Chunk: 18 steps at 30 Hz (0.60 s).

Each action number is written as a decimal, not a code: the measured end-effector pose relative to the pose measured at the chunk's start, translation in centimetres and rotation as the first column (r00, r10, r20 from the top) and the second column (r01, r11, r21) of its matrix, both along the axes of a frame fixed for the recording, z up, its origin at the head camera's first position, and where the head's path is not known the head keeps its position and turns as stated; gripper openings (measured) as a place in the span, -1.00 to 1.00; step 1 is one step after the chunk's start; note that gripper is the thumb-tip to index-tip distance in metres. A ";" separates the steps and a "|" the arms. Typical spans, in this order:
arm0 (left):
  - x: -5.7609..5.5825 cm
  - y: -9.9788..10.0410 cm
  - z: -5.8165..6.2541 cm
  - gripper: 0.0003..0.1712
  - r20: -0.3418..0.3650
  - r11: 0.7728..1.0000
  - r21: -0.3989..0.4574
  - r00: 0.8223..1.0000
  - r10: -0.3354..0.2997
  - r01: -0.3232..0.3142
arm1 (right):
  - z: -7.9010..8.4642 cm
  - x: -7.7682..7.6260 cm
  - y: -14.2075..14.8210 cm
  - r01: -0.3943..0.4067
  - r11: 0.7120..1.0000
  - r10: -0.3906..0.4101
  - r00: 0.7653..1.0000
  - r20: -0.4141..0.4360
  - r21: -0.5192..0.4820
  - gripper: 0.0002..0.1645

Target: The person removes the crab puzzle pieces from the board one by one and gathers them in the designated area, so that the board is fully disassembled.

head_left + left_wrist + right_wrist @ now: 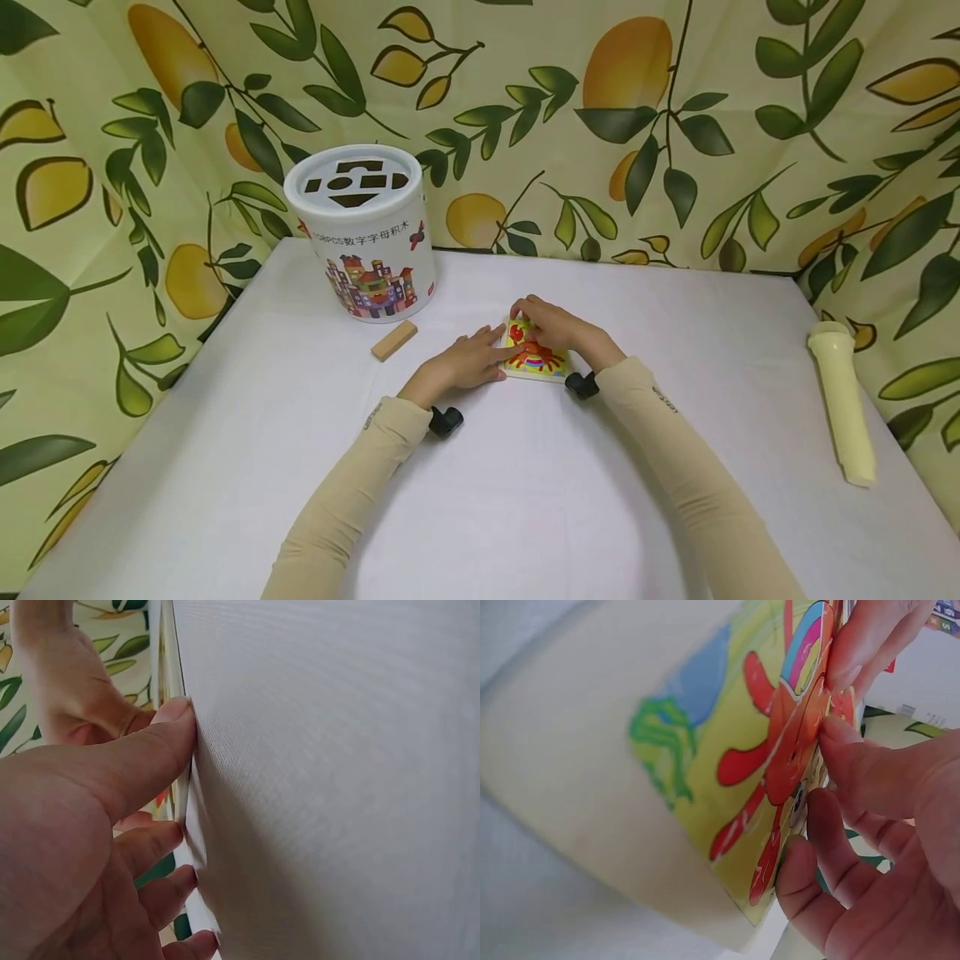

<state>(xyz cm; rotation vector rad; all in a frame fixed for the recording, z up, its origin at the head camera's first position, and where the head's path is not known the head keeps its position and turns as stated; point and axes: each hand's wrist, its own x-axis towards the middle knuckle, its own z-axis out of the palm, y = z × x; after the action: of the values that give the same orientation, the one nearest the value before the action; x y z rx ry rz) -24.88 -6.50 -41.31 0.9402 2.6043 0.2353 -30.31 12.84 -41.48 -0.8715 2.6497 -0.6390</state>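
A crab picture puzzle board (537, 364) lies flat on the white cloth, between both hands. My left hand (471, 360) rests at its left side with fingers spread; one finger reaches onto the crab, and the thumb tip (178, 712) sits low at the board's edge. From the far side my right hand (558, 323) comes over the board with bent fingers. Its thumb (844, 739) touches the orange crab body (784, 765) while curled fingertips (799, 874) hold at the board's edge. Part of the crab is hidden beneath the hands.
A white bucket (367, 262) with shaped holes in its lid stands at the back left. In front of it lies a plain wooden block (394, 341). A pale yellow microphone-shaped object (843, 404) lies near the right edge. Behind the table hangs a leaf-patterned curtain (510, 167).
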 end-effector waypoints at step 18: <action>0.0 -0.1 -0.1 -0.41 -0.009 1.000 -0.009 1.000 -0.003 0.003 | -0.1 -0.2 0.7 0.105 0.987 -0.107 0.994 -0.012 -0.121 -0.68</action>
<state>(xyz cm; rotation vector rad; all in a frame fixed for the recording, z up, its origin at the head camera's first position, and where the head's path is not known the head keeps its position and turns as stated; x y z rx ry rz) -24.89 -6.58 -41.44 0.9442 2.6096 0.2183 -30.53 13.59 -41.57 -0.7750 2.7119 -0.8276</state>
